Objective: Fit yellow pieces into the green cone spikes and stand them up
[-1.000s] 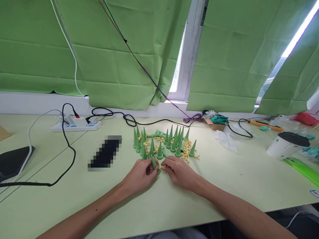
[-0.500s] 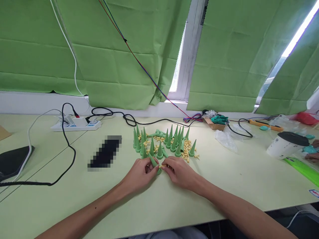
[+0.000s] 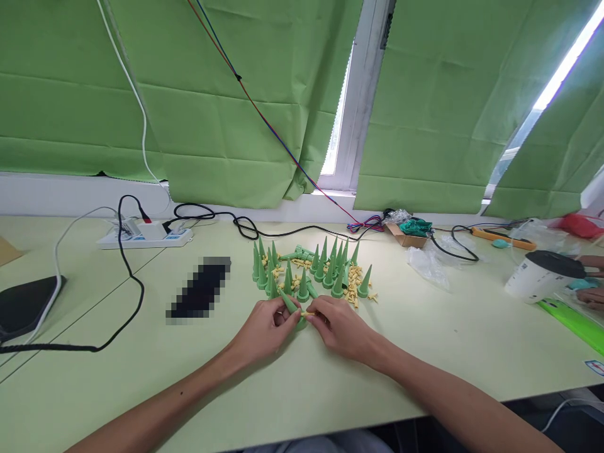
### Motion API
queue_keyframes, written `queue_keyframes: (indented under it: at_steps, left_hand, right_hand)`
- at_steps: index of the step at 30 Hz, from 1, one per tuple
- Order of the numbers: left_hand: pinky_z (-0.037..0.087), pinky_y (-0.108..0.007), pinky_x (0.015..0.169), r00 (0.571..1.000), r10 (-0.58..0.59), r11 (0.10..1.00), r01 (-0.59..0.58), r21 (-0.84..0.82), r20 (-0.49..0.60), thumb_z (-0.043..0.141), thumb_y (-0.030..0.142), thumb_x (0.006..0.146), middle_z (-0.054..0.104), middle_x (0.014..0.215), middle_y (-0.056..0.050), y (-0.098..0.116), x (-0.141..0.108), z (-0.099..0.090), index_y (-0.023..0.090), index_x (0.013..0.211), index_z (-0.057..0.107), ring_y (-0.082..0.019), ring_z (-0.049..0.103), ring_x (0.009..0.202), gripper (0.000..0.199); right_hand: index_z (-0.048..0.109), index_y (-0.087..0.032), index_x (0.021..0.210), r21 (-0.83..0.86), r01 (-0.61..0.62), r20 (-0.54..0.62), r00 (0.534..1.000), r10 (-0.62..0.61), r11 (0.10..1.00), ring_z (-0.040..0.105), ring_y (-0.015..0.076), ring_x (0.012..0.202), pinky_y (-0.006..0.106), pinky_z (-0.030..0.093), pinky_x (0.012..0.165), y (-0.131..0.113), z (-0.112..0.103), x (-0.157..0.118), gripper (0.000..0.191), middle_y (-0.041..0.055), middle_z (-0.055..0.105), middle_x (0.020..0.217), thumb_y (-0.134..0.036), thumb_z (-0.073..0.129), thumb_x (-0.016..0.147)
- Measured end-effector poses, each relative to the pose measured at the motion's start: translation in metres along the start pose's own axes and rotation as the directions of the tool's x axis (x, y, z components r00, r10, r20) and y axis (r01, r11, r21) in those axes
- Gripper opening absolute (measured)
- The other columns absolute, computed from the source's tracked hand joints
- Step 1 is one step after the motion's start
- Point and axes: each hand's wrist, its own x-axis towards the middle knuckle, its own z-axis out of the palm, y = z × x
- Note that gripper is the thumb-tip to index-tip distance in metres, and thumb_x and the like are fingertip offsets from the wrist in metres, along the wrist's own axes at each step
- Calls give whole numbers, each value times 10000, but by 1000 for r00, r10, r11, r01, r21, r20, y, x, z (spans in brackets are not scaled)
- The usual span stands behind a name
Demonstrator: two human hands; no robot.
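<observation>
pale table (image 3: 264,402), 1 green cone (image 3: 289,303) between left fingers (image 3: 288,326)

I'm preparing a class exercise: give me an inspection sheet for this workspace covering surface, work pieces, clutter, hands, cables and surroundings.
Surface: pale table, smooth-looking.
Work pieces: green cones, many upright; small yellow parts scattered among and beside them.
Clutter: lidded cup, clear plastic bag, cardboard box; a pixelated dark patch, unidentifiable.
Hands: left hand holds a tilted cone; right hand pinches a yellow piece at it.
Cables: black cable beside the power strip.
Surroundings: green curtains; another person's hands, right edge.
</observation>
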Motion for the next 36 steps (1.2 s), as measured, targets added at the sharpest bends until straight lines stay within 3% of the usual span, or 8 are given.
queue_keyframes:
  at_steps: [7, 16, 28, 36]
  left_hand:
    - [309, -236, 503, 1000, 11, 1000, -11, -12, -18, 518, 458, 921, 464, 568, 37, 0, 1, 0, 149, 983, 675, -135, 414, 537, 352]
    - [334, -226, 443, 998, -36, 988, 43, -147, 48, 453, 501, 961, 500, 506, 47, 3, -1, 1, 161, 1025, 633, -131, 474, 417, 391]
    - [336, -225, 444, 1000, 10, 997, -10, -75, -9, 483, 471, 949, 509, 485, 45, 3, -1, 3, 167, 978, 663, -138, 486, 438, 355]
    - [353, -220, 424, 1000, -20, 993, 21, -114, 6, 485, 516, 945, 509, 461, 54, 5, -2, 2, 172, 936, 644, -127, 479, 384, 378]
  right_hand:
    - [534, -197, 888, -4, 0, -8, 1000, 0, 1000, 550, 172, 744, 272, 391, 646, 1, 1, 0, 122, 41, 613, 849, -165, 470, 987]
    - [495, -202, 859, 40, 4, -56, 998, -2, 999, 528, 161, 707, 264, 383, 628, -1, 0, 1, 140, 28, 589, 809, -175, 453, 990]
    - [500, -206, 874, -10, -7, -6, 1000, 7, 1000, 551, 173, 729, 279, 392, 631, -1, 1, 0, 137, 30, 597, 816, -187, 448, 999]
    - [483, -206, 867, -19, -24, 4, 1000, 24, 1000, 543, 170, 706, 276, 378, 614, -1, 0, 0, 145, 30, 592, 807, -199, 437, 1005]
